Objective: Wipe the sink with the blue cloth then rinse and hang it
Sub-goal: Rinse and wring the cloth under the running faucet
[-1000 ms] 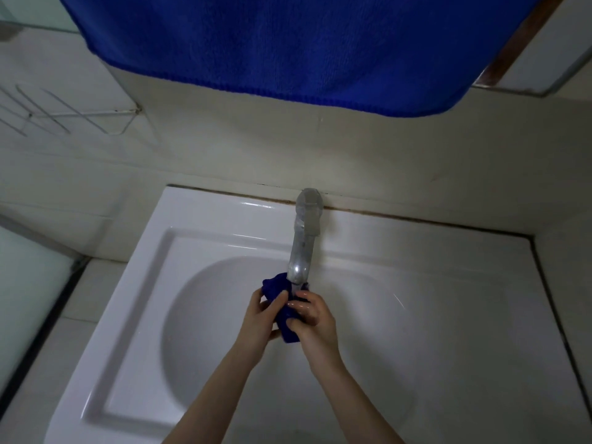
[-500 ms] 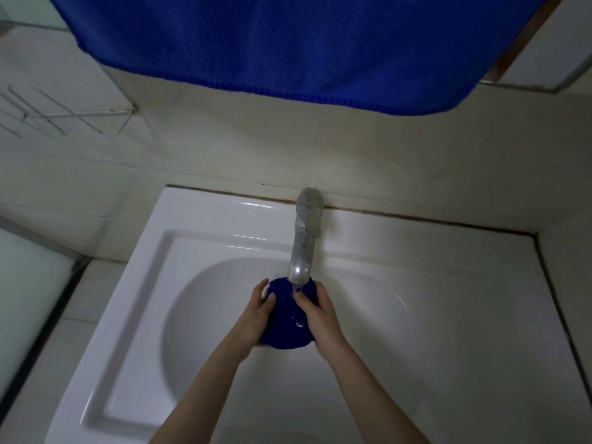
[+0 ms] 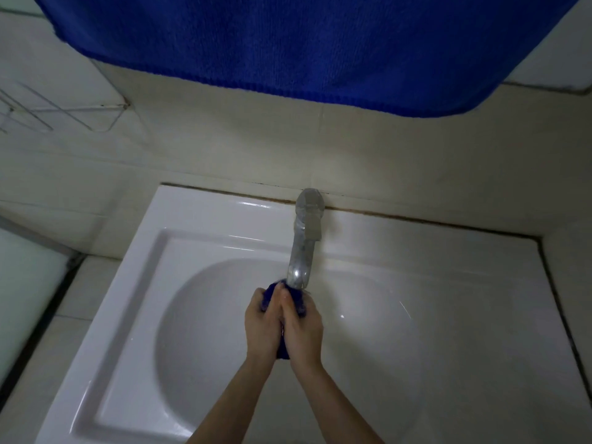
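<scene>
Two bare hands pressed together, forearms reaching in from the bottom edge.
The left hand (image 3: 262, 318) and right hand (image 3: 302, 328) sit side by side, thumbs touching, fingers curled closed around a bunched blue cloth (image 3: 299, 303), both wrists angled inward.

The cloth (image 3: 299, 301) and hanging towel (image 3: 314, 43) are deep blue, the sink (image 3: 205, 238) white, the tap (image 3: 302, 251) silver.
</scene>
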